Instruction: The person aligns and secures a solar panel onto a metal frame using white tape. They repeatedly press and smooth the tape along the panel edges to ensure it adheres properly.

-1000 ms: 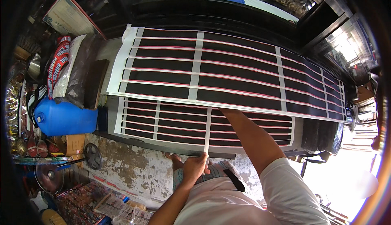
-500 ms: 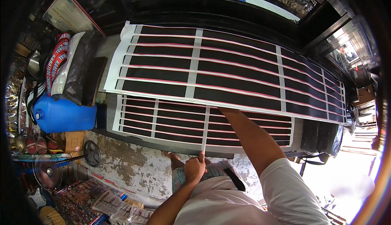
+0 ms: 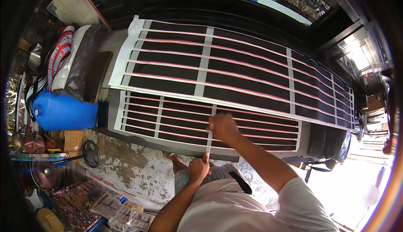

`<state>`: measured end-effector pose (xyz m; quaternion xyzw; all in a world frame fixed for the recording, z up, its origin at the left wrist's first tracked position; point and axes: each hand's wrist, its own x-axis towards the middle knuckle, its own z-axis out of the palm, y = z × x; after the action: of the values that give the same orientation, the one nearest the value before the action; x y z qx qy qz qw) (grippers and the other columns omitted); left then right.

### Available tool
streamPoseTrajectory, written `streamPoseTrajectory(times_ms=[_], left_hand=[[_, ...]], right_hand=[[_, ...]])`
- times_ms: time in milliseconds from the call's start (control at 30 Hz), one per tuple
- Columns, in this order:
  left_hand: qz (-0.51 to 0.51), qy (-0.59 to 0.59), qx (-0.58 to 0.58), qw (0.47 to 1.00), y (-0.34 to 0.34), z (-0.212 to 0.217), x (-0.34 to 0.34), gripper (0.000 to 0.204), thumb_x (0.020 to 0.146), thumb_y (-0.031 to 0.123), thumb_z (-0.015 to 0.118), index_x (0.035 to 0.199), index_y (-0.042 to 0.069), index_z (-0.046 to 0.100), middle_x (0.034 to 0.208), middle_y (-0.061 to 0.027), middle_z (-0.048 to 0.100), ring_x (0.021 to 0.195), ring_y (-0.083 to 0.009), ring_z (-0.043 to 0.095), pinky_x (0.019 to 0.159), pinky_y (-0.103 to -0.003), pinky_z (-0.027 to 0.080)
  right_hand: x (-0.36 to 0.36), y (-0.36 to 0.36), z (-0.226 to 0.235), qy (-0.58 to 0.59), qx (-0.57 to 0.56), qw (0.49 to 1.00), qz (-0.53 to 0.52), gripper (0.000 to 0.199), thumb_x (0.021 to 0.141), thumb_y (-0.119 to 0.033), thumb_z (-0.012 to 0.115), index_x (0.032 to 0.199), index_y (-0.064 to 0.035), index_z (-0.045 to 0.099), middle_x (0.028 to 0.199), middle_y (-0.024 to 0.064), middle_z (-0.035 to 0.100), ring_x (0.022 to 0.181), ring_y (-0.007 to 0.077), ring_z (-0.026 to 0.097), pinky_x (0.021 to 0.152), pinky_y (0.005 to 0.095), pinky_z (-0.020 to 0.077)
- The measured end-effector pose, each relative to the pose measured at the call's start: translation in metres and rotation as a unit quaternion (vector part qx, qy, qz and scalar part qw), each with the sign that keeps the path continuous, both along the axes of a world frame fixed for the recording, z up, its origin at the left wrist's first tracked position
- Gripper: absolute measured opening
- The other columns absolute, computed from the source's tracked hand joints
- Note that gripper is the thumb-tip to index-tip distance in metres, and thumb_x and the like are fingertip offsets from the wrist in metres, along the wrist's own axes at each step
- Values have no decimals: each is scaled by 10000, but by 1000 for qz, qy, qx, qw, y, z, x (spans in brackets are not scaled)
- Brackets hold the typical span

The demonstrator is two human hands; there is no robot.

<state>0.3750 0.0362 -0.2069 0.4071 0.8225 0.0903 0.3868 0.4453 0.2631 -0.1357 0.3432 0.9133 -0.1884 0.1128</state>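
The left hand pinches the lower end of a white tape strip between thumb and fingertips. The right hand presses flat, fingers curled down, on the strip higher up — across the nearer black striped sheet on the workbench.

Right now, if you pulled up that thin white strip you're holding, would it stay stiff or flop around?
Probably floppy: the white strip is narrow and thin, stretched between the right hand and the left hand. It looks light, like tape. It may stick, since matching strips lie flat on the black striped sheet.
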Motion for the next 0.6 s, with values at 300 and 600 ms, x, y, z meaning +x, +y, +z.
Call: streamPoseTrajectory(times_ms=[300, 600], left_hand=[[62, -65, -53, 994, -1, -3, -1, 702, 1106, 647, 463, 1088, 2, 739, 581, -107, 713, 748, -380, 789, 759, -523, 633], [181, -176, 105, 962, -6, 24, 7, 349, 1070, 351, 717, 1141, 9, 715, 757, -112, 782, 644, -297, 791, 583, -422, 631]], right_hand=[[22, -61, -5, 29, 17, 994, 107, 322, 844, -325, 864, 1059, -111, 756, 1004, 74, 792, 1041, 283, 739, 905, 458, 508], [-15, -53, 1, -71, -10, 964, 256, 425, 757, -395, 922, 1035, -93, 811, 1015, 127, 801, 946, 311, 803, 794, 464, 623]])
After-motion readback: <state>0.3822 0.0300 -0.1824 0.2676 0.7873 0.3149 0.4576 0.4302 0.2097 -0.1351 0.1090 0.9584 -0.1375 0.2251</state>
